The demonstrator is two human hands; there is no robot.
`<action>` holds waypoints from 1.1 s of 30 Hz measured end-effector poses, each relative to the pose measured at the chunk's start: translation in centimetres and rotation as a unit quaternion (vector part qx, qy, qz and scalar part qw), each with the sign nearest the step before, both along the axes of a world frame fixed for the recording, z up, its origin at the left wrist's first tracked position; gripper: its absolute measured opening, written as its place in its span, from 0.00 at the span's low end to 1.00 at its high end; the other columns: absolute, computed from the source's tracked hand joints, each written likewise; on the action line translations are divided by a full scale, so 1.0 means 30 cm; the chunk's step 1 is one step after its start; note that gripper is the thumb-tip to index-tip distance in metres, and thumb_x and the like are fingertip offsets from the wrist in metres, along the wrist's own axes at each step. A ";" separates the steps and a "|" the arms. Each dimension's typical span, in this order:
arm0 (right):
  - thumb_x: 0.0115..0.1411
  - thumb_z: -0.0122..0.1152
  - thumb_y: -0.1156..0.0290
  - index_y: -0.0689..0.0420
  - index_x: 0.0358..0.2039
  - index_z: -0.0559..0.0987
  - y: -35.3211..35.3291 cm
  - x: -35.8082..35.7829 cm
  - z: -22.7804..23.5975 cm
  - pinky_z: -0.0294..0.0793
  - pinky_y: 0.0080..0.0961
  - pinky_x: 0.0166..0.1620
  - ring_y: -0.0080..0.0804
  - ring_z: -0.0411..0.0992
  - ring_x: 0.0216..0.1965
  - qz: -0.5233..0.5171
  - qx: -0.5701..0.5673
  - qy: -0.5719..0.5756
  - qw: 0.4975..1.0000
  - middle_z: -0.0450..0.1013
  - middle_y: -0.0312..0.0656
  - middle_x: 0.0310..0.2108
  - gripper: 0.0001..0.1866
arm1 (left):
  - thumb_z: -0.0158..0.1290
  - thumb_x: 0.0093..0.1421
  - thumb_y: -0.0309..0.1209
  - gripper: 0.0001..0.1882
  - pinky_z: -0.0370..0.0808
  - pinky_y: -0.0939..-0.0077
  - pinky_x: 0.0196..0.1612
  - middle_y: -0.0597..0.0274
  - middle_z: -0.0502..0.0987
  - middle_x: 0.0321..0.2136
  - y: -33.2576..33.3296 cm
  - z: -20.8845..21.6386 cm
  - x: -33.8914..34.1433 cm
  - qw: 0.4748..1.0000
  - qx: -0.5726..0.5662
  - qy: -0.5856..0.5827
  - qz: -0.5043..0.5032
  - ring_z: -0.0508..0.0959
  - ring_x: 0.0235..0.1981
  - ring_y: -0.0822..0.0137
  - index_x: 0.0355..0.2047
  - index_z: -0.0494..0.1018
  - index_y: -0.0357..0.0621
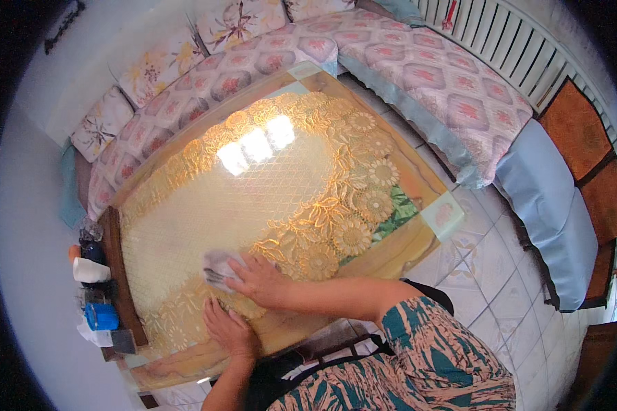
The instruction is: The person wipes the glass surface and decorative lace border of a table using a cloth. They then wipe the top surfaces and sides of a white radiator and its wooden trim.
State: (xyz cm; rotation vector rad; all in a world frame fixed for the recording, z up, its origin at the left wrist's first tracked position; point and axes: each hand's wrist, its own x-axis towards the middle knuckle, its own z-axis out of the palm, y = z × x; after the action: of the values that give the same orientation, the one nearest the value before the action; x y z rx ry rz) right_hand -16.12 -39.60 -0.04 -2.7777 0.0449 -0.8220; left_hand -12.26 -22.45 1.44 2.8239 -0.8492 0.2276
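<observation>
A pale, crumpled cloth (216, 264) with grey stripes lies on the tabletop under the fingers of my right hand (262, 281), which presses on it. Nearer to me, my left hand (230, 330) rests flat on the table's near side, its fingers stretched out and nothing in them. Both hands are on a shiny cover (178, 236) with a gold flower border and a cream lattice centre. This cover lies over the table (418, 181), whose edge has a brown wood-like pattern and pale corner squares. Part of the cloth is hidden by my fingers.
At the table's left end stands a wooden shelf (125, 288) with a white cup (91, 270), a blue container (101, 316) and other small items. Seats with pink patterned covers (435, 75) and flowered cushions (159, 66) run along the back. Tiled floor (490, 274) shows at right.
</observation>
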 end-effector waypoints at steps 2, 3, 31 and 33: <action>0.61 0.45 0.63 0.44 0.54 0.70 -0.091 0.117 -0.045 0.65 0.53 0.49 0.56 0.61 0.56 -0.008 0.001 0.028 1.000 0.62 0.50 0.59 0.19 | 0.41 0.61 0.33 0.27 0.48 0.51 0.65 0.46 0.56 0.63 0.011 0.005 0.003 1.000 0.000 0.005 -0.006 0.54 0.64 0.45 0.60 0.57 0.37; 0.61 0.45 0.63 0.43 0.54 0.70 -0.173 0.163 -0.056 0.65 0.54 0.49 0.55 0.61 0.57 -0.026 0.023 0.038 0.999 0.61 0.50 0.59 0.19 | 0.41 0.62 0.33 0.27 0.48 0.51 0.65 0.46 0.56 0.63 -0.007 0.013 -0.003 1.000 -0.001 0.008 -0.009 0.53 0.64 0.45 0.60 0.57 0.36; 0.58 0.51 0.67 0.45 0.49 0.73 0.040 -0.410 0.031 0.69 0.46 0.46 0.47 0.65 0.53 -0.109 0.033 -0.014 0.993 0.66 0.42 0.53 0.17 | 0.44 0.61 0.33 0.26 0.54 0.53 0.62 0.55 0.58 0.63 0.006 -0.032 0.013 0.999 -0.007 -0.047 0.015 0.58 0.62 0.50 0.60 0.59 0.43; 0.56 0.52 0.69 0.45 0.48 0.74 -0.014 -0.526 0.018 0.67 0.47 0.51 0.48 0.66 0.53 -0.138 0.059 -0.049 0.988 0.67 0.43 0.53 0.17 | 0.45 0.61 0.33 0.26 0.54 0.54 0.62 0.55 0.58 0.63 -0.009 -0.033 0.005 0.999 -0.008 -0.038 0.021 0.58 0.62 0.51 0.60 0.59 0.42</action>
State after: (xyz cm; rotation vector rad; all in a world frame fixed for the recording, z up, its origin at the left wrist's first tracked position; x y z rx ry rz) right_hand -31.91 -40.01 0.49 -2.6510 0.4537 -0.9854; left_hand -12.10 -22.70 0.44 2.8355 -0.7999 0.3482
